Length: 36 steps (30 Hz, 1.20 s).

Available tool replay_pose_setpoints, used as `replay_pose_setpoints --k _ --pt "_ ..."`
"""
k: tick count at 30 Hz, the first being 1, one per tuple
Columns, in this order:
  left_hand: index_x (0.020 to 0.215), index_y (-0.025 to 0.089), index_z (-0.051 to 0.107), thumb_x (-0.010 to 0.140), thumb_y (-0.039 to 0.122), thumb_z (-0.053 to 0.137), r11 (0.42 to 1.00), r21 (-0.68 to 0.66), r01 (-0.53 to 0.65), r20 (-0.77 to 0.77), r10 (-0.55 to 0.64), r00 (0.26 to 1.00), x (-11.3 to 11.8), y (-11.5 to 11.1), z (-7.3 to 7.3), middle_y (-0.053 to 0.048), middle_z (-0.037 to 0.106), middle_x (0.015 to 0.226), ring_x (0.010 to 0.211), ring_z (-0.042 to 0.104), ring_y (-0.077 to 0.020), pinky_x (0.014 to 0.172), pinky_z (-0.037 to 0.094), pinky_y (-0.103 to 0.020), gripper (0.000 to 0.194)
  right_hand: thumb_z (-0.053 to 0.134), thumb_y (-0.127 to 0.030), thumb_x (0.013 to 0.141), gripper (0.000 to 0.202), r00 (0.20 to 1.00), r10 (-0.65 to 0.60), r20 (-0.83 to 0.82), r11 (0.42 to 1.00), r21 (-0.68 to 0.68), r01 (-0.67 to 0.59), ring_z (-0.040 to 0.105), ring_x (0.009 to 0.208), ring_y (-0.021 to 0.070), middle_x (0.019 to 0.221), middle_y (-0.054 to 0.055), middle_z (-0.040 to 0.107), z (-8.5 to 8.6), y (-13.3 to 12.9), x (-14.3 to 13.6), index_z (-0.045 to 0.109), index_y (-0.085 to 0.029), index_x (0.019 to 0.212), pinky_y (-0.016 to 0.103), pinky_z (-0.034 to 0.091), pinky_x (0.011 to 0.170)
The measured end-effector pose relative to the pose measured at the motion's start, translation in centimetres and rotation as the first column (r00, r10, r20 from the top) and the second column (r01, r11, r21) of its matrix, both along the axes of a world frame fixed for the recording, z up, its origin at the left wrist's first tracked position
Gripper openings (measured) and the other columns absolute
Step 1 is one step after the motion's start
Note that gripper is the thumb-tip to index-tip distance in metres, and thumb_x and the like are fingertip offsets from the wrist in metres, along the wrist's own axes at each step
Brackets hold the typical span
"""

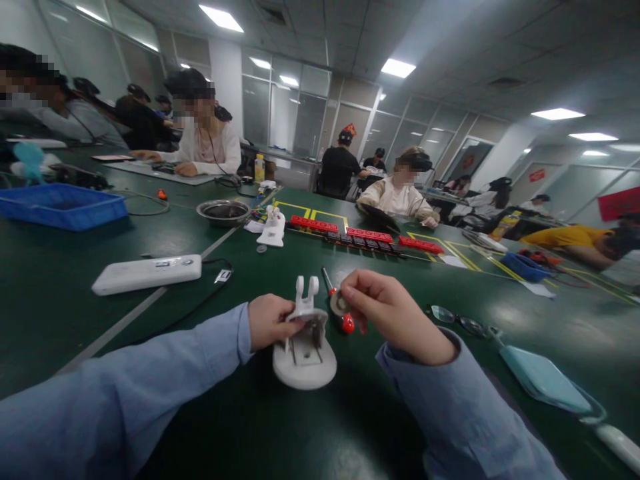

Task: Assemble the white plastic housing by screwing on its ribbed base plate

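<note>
Right hand [383, 310] — apparently 1 disc [339, 303]

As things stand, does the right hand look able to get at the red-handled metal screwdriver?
Probably yes: the screwdriver lies close by the right hand, its red end uncovered. The fingers pinch a round grey disc over its middle, though, so they may need freeing first.

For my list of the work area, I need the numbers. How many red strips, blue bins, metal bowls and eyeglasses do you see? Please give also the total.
Red strips: 3
Blue bins: 2
Metal bowl: 1
Eyeglasses: 1
Total: 7
</note>
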<state>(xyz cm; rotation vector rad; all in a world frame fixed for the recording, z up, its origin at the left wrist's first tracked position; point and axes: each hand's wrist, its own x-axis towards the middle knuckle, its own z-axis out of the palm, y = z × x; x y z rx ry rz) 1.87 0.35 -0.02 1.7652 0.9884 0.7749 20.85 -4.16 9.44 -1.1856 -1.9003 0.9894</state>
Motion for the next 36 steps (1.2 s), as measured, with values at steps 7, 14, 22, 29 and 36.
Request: replay_pose_setpoints --k 7,14,22,29,36 --pt "0.055 0.015 0.060 0.076 0.046 0.036 0.973 0.178 -0.146 -0.204 0.182 0.962 0.0 1.0 0.8 -0.002 0.052 0.048 0.047 0.047 -0.0131 0.048 0.030 -0.023 0.045 0.051 -0.020 0.075 0.006 0.938 -0.081 0.336 0.968 0.250 -0.006 0.048 0.051 0.0073 0.062 -0.002 0.056 -2.0 1.0 -1.1 0.056 -0.017 0.073 0.020 0.037 0.048" --pt "0.081 0.015 0.066 0.072 0.048 0.045 0.999 0.049 -0.019 -0.140 0.026 0.990 -0.6 2.2 0.8 -0.005 0.064 0.071 0.065 0.056 -0.0177 0.059 0.037 -0.024 0.040 0.058 -0.021 0.071 0.007 0.894 -0.257 0.367 0.819 0.573 0.000 0.050 0.073 0.0123 0.081 0.003 0.054 -5.6 2.9 -1.6 0.062 -0.018 0.074 0.024 0.041 0.063" --pt "0.056 0.018 0.062 0.064 0.032 0.054 0.971 0.240 -0.012 -0.342 0.097 0.935 -0.5 1.4 2.5 0.001 0.052 0.048 0.047 0.047 -0.0129 0.046 0.027 -0.022 0.018 0.052 -0.022 0.074 0.006 0.890 -0.250 0.381 0.757 0.651 -0.066 0.050 0.074 0.0122 0.090 0.005 0.053 -6.2 2.5 -2.2 0.056 -0.018 0.076 0.023 0.042 0.062" --pt "0.057 0.019 0.060 0.063 0.025 0.052 0.979 0.196 0.049 -0.363 0.026 0.931 -0.5 1.3 2.8 0.001 0.055 0.052 0.048 0.046 -0.0129 0.047 0.027 -0.022 0.012 0.049 -0.014 0.070 0.025 0.915 -0.276 0.293 0.834 0.546 0.077 0.050 0.060 0.0109 0.081 0.003 0.054 -7.0 2.1 -2.8 0.042 -0.017 0.094 0.023 0.041 0.054" --pt "0.056 0.018 0.061 0.065 0.022 0.050 0.971 0.240 -0.018 -0.285 0.088 0.954 -0.4 1.0 2.9 0.000 0.055 0.051 0.048 0.046 -0.0124 0.051 0.030 -0.023 0.015 0.049 -0.013 0.065 0.033 0.918 -0.258 0.302 0.913 0.387 0.129 0.049 0.053 0.0101 0.062 -0.004 0.051 -5.6 1.9 -3.1 0.041 -0.020 0.097 0.021 0.036 0.049"
